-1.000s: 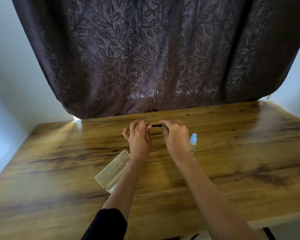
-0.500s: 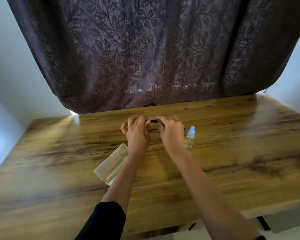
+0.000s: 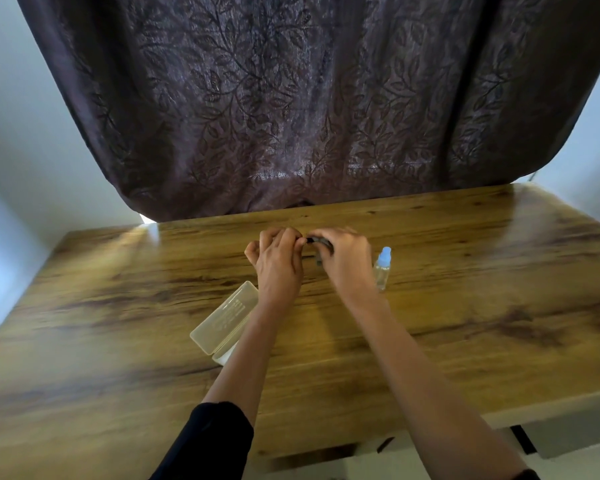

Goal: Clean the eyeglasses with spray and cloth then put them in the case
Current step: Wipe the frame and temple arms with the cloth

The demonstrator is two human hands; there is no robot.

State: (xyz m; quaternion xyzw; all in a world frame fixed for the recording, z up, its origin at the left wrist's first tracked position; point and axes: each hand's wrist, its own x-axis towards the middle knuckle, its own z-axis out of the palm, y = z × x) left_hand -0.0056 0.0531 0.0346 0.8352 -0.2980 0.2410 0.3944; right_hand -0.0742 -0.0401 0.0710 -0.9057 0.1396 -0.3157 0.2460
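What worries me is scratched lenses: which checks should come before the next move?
1. Eyeglasses gripped by left hand and right hand: ok.
2. Cloth on lenses: cannot tell, the hands hide it.
3. Spray bottle upright on table, beside right hand: ok.
4. Case lid open: ok, it seems.
5. Clean lenses: cannot tell.

Both arms reach straight forward, the forearms converging so that the hands sit side by side, backs turned up. The left hand (image 3: 278, 268) curls its fingers forward and down, thumb out to the left. The right hand (image 3: 347, 265) curls the same way. Between them, the fingertips of both grip the dark eyeglasses (image 3: 317, 241). A black sleeve (image 3: 208, 441) covers the left arm from the elbow back; the right forearm is bare.
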